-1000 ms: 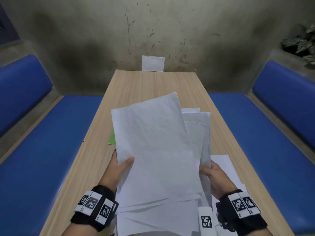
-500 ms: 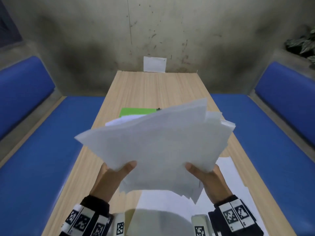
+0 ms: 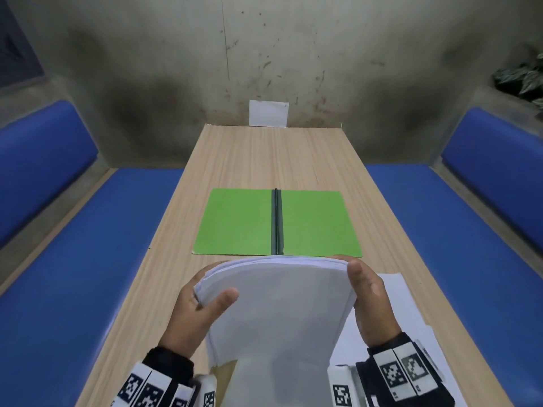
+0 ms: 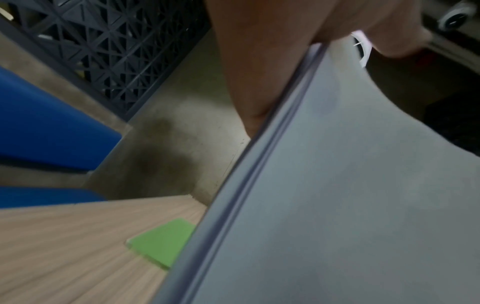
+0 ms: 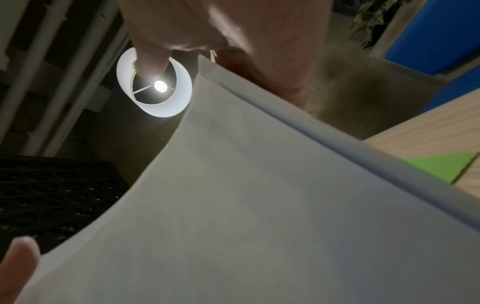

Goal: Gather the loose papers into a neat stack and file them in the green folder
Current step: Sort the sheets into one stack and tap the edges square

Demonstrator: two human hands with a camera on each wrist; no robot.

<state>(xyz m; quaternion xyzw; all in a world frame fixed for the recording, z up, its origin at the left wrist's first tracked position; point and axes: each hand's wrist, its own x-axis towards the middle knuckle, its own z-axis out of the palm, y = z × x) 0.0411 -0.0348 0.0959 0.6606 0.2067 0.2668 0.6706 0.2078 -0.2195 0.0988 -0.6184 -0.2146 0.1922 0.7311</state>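
White sheaf: the stack of papers (image 3: 276, 306) is now squared up and bowed between both hands, where half a second ago it fanned out in ragged, splayed corners — the edges have come together into one layered band.
Left hand: the left hand (image 3: 197, 312) grips the stack's left side, thumb curled over the top sheet, the other fingers hidden underneath; the left wrist view shows the layered edge (image 4: 259, 164) running past the palm.
Right hand: the right hand (image 3: 373, 304) clasps the right side, thumb over the far corner; the fingers behind cannot be seen.
Stack position: held off the table (image 3: 264, 160) at about 6 o'clock from the folder, its far edge just short of the folder's near edge.
Green folder: the green folder (image 3: 235, 221) lies open and flat, dark spine (image 3: 276, 221) down the middle; a second ago the papers hid most of it, now both leaves show bare.
Leftover sheets: loose sheets (image 3: 396, 292) lie on the table at 4 o'clock from the stack, under the right wrist — gathering looks unfinished.
Meaning: tidying seems nearly done; filing has not begun.
Far end: a white card (image 3: 269, 113) stands against the wall at 12 o'clock.
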